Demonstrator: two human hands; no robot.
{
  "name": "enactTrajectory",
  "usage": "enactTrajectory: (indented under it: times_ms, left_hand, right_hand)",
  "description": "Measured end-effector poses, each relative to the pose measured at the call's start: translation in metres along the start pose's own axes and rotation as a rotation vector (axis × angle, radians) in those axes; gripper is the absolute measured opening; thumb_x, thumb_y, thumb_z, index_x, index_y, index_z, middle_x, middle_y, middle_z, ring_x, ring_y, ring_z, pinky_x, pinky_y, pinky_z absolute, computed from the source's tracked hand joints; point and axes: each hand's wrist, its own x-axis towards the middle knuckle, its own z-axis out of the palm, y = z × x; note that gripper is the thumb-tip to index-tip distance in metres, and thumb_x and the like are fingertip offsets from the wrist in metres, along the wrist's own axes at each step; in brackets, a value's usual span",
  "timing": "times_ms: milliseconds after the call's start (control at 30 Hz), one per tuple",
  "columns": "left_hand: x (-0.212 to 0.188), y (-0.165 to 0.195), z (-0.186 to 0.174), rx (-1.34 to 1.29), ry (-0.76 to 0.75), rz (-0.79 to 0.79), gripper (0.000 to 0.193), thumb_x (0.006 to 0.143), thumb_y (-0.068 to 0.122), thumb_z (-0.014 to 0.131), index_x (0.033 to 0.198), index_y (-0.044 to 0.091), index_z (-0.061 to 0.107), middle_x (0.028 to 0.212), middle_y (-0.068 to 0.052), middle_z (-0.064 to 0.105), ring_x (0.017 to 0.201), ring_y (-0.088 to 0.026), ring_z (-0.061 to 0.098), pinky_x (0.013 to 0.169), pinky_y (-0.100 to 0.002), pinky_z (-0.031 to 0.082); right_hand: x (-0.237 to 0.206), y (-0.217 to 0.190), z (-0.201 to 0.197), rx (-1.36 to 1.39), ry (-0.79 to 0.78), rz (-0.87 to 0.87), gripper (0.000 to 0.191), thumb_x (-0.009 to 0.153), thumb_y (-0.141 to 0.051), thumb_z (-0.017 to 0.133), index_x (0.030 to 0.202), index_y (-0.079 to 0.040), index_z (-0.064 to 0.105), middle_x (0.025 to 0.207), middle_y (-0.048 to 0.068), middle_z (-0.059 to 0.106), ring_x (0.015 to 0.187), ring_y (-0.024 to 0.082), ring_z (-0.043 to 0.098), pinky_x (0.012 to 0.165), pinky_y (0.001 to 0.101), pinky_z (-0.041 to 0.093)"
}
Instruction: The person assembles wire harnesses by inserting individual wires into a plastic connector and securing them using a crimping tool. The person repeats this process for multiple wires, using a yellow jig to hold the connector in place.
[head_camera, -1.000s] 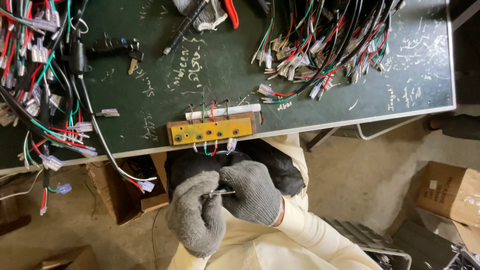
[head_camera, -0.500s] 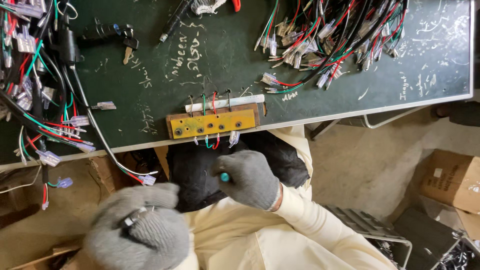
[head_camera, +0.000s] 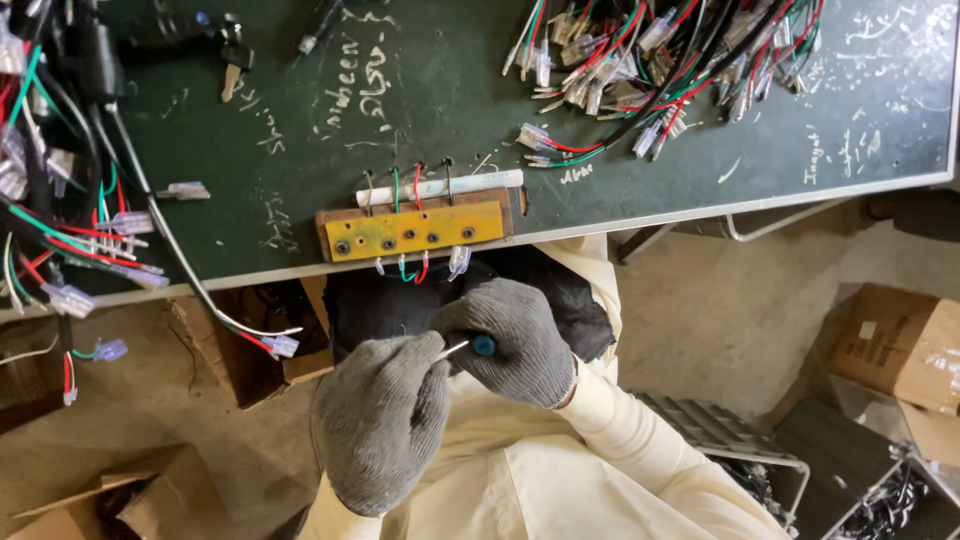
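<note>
Both my hands wear grey knit gloves and meet over my lap below the table edge. My right hand (head_camera: 515, 340) grips a small tool with a blue handle end (head_camera: 484, 346) and a thin metal tip pointing left. My left hand (head_camera: 385, 415) pinches something small at that tip; what it holds is hidden by the glove. Just above, a yellow strip jig (head_camera: 410, 230) with several holes sits at the edge of the green table (head_camera: 300, 120), with red, green and white wires through it and a white tube (head_camera: 440, 186) behind.
Bundles of coloured wires with clear connectors lie at the table's far right (head_camera: 650, 60) and along its left side (head_camera: 60, 220). Keys (head_camera: 232, 65) lie at the top left. Cardboard boxes stand on the floor at right (head_camera: 895, 345) and lower left (head_camera: 110, 505).
My left hand swung out to the lower left and has come back up to meet the right hand at the tool tip. The view has shifted slightly.
</note>
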Motion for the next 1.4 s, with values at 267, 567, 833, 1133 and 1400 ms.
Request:
enactTrajectory:
  times_ms: [267,567,833,1133,1400]
  left_hand:
    - [0.010,0.001,0.013,-0.159,0.410,0.316,0.027,0.085,-0.005,0.074,0.110,-0.009,0.064,0.093,-0.022,0.072,0.082,-0.032,0.075,0.072,-0.040,0.064]
    - [-0.016,0.009,0.024,-0.254,0.240,0.325,0.022,0.089,0.001,0.074,0.108,-0.006,0.065,0.095,-0.021,0.070,0.085,-0.031,0.073,0.073,-0.041,0.064]
    - [-0.019,0.015,0.031,-0.240,0.170,0.340,0.021,0.090,0.003,0.073,0.108,-0.004,0.065,0.097,-0.021,0.069,0.087,-0.031,0.072,0.075,-0.042,0.063]
    - [-0.022,0.020,0.040,-0.219,0.109,0.338,0.021,0.090,0.005,0.073,0.108,-0.003,0.066,0.099,-0.020,0.069,0.089,-0.032,0.071,0.077,-0.043,0.062]
    - [-0.019,0.024,0.049,-0.205,0.076,0.336,0.021,0.091,0.007,0.073,0.109,-0.001,0.066,0.100,-0.019,0.068,0.091,-0.032,0.071,0.079,-0.044,0.061]
  right_hand:
    - [-0.022,0.010,0.002,-0.090,0.084,-0.150,0.036,0.075,-0.007,0.081,0.109,-0.014,0.072,0.076,0.006,0.052,0.069,0.031,0.054,0.062,0.0439,0.041]
    - [-0.032,0.022,0.004,-0.038,0.118,-0.249,0.036,0.077,-0.007,0.080,0.111,-0.012,0.071,0.078,0.007,0.054,0.071,0.032,0.056,0.062,0.0452,0.041]
    - [-0.042,0.030,0.006,-0.064,0.088,-0.256,0.035,0.077,-0.012,0.080,0.111,-0.011,0.071,0.077,0.007,0.056,0.070,0.032,0.057,0.062,0.0455,0.041]
    - [-0.047,0.043,0.005,-0.071,0.064,-0.259,0.034,0.077,-0.017,0.081,0.110,-0.011,0.072,0.076,0.007,0.058,0.069,0.032,0.057,0.063,0.0458,0.041]
    - [-0.052,0.054,-0.003,-0.060,0.046,-0.266,0.035,0.078,-0.021,0.082,0.109,-0.011,0.073,0.075,0.006,0.060,0.069,0.032,0.058,0.063,0.0461,0.041]
